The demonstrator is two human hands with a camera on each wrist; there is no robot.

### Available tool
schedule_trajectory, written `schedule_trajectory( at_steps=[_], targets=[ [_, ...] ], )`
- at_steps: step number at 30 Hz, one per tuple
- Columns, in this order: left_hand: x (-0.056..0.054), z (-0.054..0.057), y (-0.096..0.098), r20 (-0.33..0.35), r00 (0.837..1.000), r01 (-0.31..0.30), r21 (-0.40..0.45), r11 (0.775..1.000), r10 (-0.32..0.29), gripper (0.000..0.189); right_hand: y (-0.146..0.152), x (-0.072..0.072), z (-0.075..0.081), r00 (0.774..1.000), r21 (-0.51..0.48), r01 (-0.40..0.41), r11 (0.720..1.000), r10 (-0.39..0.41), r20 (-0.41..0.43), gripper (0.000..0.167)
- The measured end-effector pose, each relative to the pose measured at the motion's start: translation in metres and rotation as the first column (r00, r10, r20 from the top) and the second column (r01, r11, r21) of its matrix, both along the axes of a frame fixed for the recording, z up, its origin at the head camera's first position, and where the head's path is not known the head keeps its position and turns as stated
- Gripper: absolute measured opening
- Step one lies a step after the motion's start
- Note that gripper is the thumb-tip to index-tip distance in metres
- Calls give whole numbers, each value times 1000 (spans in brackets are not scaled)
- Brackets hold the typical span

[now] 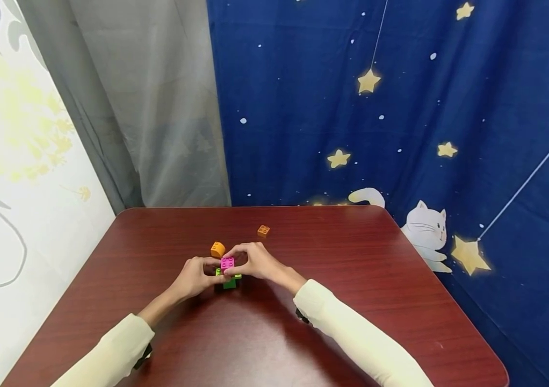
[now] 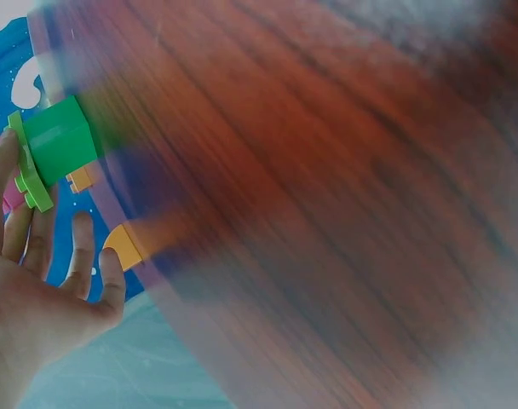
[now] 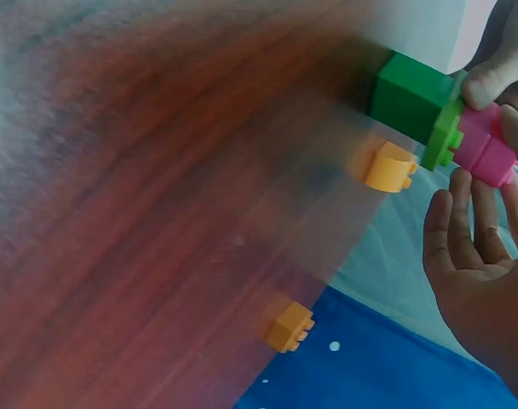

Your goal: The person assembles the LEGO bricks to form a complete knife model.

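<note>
A small stack of toy building bricks stands on the table under both hands. At its bottom is a dark green brick [image 3: 410, 98], with a flat light green piece [image 3: 445, 135] over it. Pink bricks [image 1: 227, 263] with studs on top sit above the light green piece; a seam crosses the pink in the right wrist view. My left hand [image 1: 194, 278] grips the stack from the left, thumb at the light green piece. From the right, my right hand [image 1: 255, 262] pinches the pink bricks between thumb and fingers. The fingers partly hide the stack.
Just behind the stack lies an orange brick with a curved side [image 1: 217, 249]. A smaller orange studded brick [image 1: 263, 230] is farther back toward the far edge of the dark red table [image 1: 342, 301]. Curtains hang beyond the table.
</note>
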State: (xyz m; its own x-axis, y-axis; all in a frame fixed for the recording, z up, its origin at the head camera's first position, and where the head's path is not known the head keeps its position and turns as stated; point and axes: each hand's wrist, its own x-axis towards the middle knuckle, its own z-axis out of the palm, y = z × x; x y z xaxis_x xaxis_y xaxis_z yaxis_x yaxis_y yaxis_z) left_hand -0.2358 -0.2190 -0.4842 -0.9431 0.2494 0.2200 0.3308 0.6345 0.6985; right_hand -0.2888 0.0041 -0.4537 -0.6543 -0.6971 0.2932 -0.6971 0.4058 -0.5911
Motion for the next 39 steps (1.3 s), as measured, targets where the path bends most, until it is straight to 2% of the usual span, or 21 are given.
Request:
schedule_trajectory(
  at_steps=[10,16,20,23,29,36,39],
  targets=[
    [5,-4,0,39,999,6,-8,1000,-6,47,2,7,-17,999,-59,32,998,-30,24,40],
    [9,2,-4,60,998,-3,-23,1000,4,51,-2,5,-19,999,-83,-5,997,2,-37,39],
    [12,6,-4,57,998,-32,14,999,32,52,-2,4,-22,998,-116,-28,993,21,-63,41],
    [14,9,0,21,999,-47,41,998,46,50,-1,3,-24,999,-137,-14,990,9,-35,40],
    [12,13,9,-68,996,-50,26,998,52,50,0,3,-26,999,-151,34,988,-31,21,37],
    [8,13,12,-157,986,-47,12,999,48,40,0,4,-24,995,-124,93,988,-87,55,46],
    [7,15,11,-169,985,-38,5,999,38,38,-1,4,-24,994,-129,96,987,-90,54,47]
  ],
)
